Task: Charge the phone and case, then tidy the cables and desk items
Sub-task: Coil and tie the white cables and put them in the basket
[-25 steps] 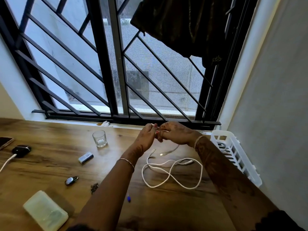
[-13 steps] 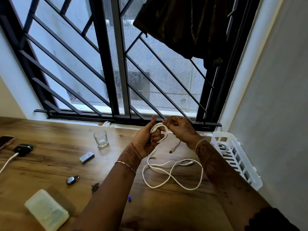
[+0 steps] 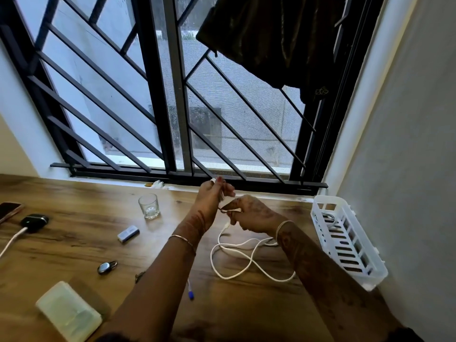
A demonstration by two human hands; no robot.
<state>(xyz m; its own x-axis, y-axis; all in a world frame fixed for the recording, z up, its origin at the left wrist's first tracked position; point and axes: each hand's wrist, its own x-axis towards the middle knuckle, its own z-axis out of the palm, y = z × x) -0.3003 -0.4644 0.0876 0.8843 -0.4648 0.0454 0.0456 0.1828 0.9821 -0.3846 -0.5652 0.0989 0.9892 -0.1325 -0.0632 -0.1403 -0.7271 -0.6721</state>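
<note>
Above the wooden desk (image 3: 74, 245), my left hand (image 3: 212, 196) holds coiled turns of a white cable (image 3: 237, 253) upright near the window sill. My right hand (image 3: 249, 215) pinches the same cable just below and beside the left hand. The rest of the cable lies in loose loops on the desk under my right forearm. At the far left edge lies a phone (image 3: 8, 211). Beside it sits a black case (image 3: 34, 222) with a white charging cable (image 3: 12, 240) plugged in.
A white slotted basket (image 3: 345, 240) with a cable inside stands against the right wall. A glass (image 3: 148, 206), a small white stick-shaped item (image 3: 128, 234), a key fob (image 3: 106, 267), a blue-tipped pen (image 3: 190, 291) and a pale translucent box (image 3: 69, 311) lie on the desk.
My right hand dropped from beside the left hand's fingertips to below it, carrying the cable round the coil. The loose end lifted off the desk. The camera view shifted slightly.
</note>
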